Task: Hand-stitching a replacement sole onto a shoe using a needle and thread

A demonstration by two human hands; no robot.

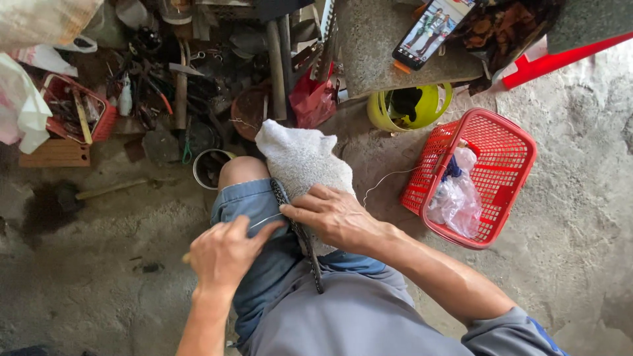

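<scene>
Nearest, the person's lap fills the lower middle, with bare concrete floor (pixel 86 290) open to the left and more to the right. The left hand (pixel 224 254) is closed, pinching a thin thread or needle (pixel 264 221) at the thumb tip; which of the two, I cannot tell. A stick-like end shows at its left edge. Just to the right, the right hand (pixel 333 214) lies flat with fingers spread, pressing a dark strap (pixel 300 237) onto a white cloth (pixel 303 158) draped over the knee. The strap runs from the knee toward the waist, passing under the right fingers, and the two hands are nearly touching at the strap. A pale thread (pixel 389 177) trails from the cloth toward a red basket (pixel 508 145) on the right, which holds clear plastic bags. Farther off stands a yellow pot (pixel 382 115), a phone (pixel 428 29) on a stone slab, and at far left a heap of tools (pixel 171 86) beside a small red tray (pixel 99 122).
</scene>
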